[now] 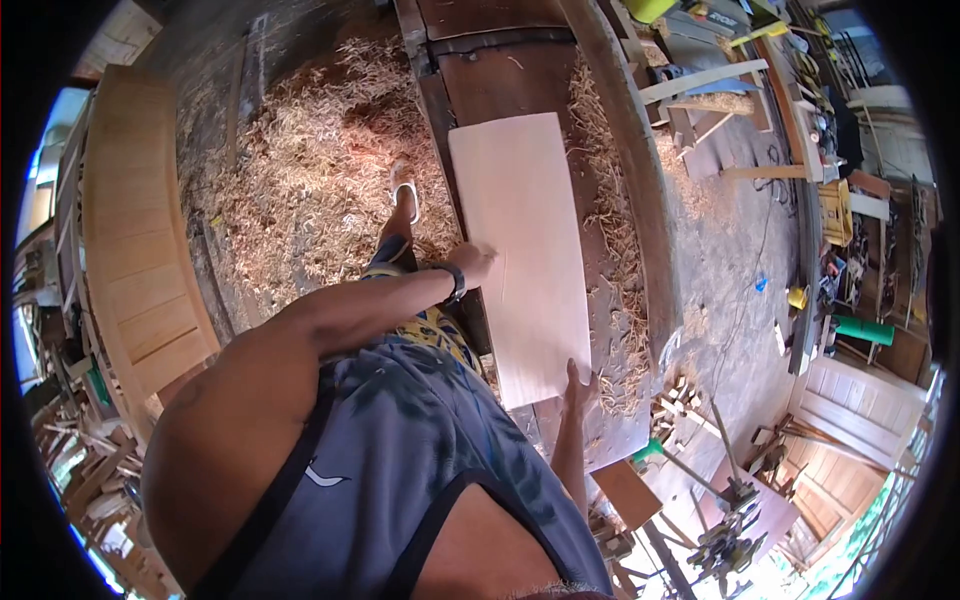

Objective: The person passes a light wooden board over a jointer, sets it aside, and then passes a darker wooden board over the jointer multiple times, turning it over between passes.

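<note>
A pale, flat wooden board [525, 220] lies lengthwise on a dark wooden bench [500, 85]. My left hand [472, 265], with a dark band at the wrist, is over the board's left edge. Its fingers are curled together on the surface, and whatever they may hold is too small to tell. A thin dark line shows on the board just beside them. Down at the board's lower right corner, my right hand [580, 388] grips the edge, thumb and fingers around it.
Curly shavings [605, 210] lie along the bench beside a raised beam [640, 190]. More shavings [310, 170] cover the floor at left around my foot. A panelled wooden door [140, 220] stands far left. Tools, timber and a green roll [863, 330] are at right.
</note>
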Demonstrator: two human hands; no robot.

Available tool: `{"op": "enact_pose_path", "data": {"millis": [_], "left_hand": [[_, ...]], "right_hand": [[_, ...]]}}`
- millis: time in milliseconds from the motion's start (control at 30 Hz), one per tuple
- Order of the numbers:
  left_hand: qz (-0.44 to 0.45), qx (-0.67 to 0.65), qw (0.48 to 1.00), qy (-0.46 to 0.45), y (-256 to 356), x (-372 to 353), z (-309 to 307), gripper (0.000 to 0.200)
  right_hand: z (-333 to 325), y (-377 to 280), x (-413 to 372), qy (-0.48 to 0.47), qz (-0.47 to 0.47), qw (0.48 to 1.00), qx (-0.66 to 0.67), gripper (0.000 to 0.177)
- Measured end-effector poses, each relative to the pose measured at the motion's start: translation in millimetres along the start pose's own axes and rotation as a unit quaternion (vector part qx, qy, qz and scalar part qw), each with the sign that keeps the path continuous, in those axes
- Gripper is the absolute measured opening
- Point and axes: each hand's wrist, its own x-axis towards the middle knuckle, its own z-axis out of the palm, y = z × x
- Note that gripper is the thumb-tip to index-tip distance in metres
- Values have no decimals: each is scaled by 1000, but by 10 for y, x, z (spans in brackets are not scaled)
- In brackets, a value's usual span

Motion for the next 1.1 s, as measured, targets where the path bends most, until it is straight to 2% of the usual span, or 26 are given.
{"op": "enact_pose_path", "data": {"millis": [33, 67, 133, 200, 233, 267, 300, 333, 367, 467, 633, 700, 800, 1100], "left_hand": [[47, 9, 999, -8, 347, -205, -291, 59], [40, 7, 999, -6, 301, -86, -260, 59], [-19, -16, 999, -26, 242, 274, -270, 57], [32, -68, 991, 107, 337, 481, -345, 68], [87, -55, 975, 198, 416, 629, -386, 75], [141, -41, 947, 286, 506, 782, -413, 83], [140, -39, 947, 287, 642, 866, -440, 83], [170, 65, 929, 323, 814, 909, -479, 81], [200, 168, 899, 352, 917, 954, -505, 78], [221, 226, 879, 357, 986, 1232, -518, 84], [226, 260, 863, 370, 994, 1367, -599, 82], [225, 262, 860, 376, 997, 1442, -624, 82], [247, 250, 850, 393, 984, 1599, -715, 80], [282, 202, 846, 405, 1083, 1881, -971, 74]], "right_hand": [[-104, -281, -37, -2, -3, 1000, 4, 103], [-156, -436, -83, -5, -2, 1000, 9, 104], [10, -315, 199, -2, -10, 1000, 19, 104], [116, -395, 297, 52, -104, 990, 79, 104], [101, -570, 213, 39, -118, 992, 14, 105], [103, -811, 41, 37, -119, 992, 15, 105], [142, -1045, -164, 70, -205, 969, -116, 103], [234, -1195, -312, 102, -285, 922, -243, 101], [377, -1258, -372, 74, -336, 906, -247, 98], [824, -1243, -355, 20, -476, 848, -232, 88], [914, -1277, -394, 32, -470, 852, -228, 73], [940, -1344, -396, 24, -469, 850, -238, 59], [1017, -1494, -355, 27, -489, 845, -213, 52], [1145, -1856, -302, 24, -484, 844, -231, 54]]}}
